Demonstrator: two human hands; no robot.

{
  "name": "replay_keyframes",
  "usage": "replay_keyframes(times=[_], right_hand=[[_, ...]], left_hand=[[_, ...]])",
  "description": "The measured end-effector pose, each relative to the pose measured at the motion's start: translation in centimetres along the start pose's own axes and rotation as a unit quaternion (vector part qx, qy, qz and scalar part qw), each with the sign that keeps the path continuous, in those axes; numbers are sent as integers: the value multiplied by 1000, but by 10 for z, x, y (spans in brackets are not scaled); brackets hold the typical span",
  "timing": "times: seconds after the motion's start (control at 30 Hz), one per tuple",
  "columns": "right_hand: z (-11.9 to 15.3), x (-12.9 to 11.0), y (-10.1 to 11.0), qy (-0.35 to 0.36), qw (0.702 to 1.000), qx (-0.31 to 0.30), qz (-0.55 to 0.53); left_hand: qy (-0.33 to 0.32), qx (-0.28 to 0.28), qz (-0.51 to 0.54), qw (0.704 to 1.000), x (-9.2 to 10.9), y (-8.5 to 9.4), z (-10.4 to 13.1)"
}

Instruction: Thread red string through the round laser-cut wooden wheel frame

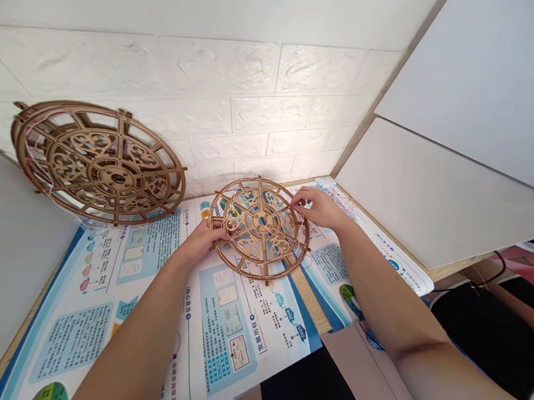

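Observation:
A round openwork wooden frame (262, 220) with scroll patterns and spokes is held above the printed sheets. My left hand (202, 241) grips its left side, the fingers reaching in behind the rim. At the upper right rim, my right hand (316, 207) has thumb and index finger pinched together; whether a thin wire is between them is too small to tell. Copper-coloured and pale wires run around the frame's rim and across its openings.
Several similar wooden frames (117, 178) lean in a stack against the white brick-patterned wall (272, 111) at the left. Printed sheets (158, 233) cover the table. Thin reddish wires (346, 201) lie at the back right. Another person's arm (532, 314) shows at the lower right.

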State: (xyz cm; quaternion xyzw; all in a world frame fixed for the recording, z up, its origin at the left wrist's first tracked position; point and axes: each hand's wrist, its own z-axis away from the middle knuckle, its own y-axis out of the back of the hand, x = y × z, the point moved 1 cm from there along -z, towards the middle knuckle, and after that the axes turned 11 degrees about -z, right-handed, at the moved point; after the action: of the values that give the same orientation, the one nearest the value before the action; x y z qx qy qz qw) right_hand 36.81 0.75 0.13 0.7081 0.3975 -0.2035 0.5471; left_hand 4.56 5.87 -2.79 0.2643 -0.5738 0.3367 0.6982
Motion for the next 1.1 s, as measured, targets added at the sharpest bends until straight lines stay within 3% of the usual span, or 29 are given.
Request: replay_keyframes(times=[0.5,1.1], right_hand=[[1,-4,4,-11,1000,-12,3],[-2,-11,-8,-29,985,-7,169]], left_hand=[[8,11,-9,1000,0,0,0],[6,10,-9,1000,2,-2,2]])
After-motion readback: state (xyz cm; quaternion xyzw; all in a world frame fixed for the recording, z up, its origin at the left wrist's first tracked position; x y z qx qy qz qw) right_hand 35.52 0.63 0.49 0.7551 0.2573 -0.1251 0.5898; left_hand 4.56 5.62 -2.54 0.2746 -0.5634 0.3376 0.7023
